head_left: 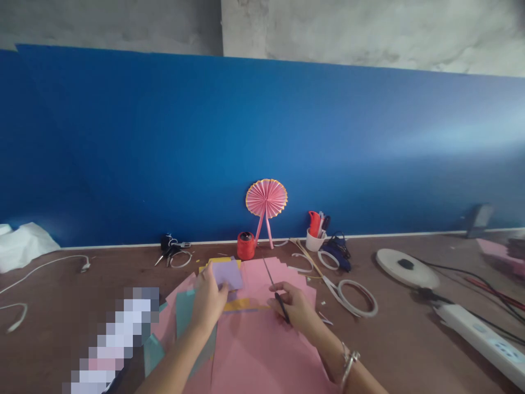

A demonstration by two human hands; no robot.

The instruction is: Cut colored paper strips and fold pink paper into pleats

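Observation:
My left hand [210, 300] pinches a small lilac paper sheet [228, 273] and holds it just above the pile of coloured paper. My right hand [296, 306] is closed round the black handles of a pair of scissors [274, 289]; the thin blades point up and away, to the right of the lilac sheet and not touching it. Both hands hover over large pink sheets [262, 350], with yellow paper [241, 304] and teal paper [184, 314] lying among them. A bracelet sits on my right wrist.
A pink pleated paper fan [266, 200] leans on the blue wall, beside a red thread spool [246, 245] and a white cup of tools [315, 236]. Rings of white tape [356, 297], keys [170, 250], a round lamp base [407, 267], a power strip [484, 336] and cables lie on the brown table.

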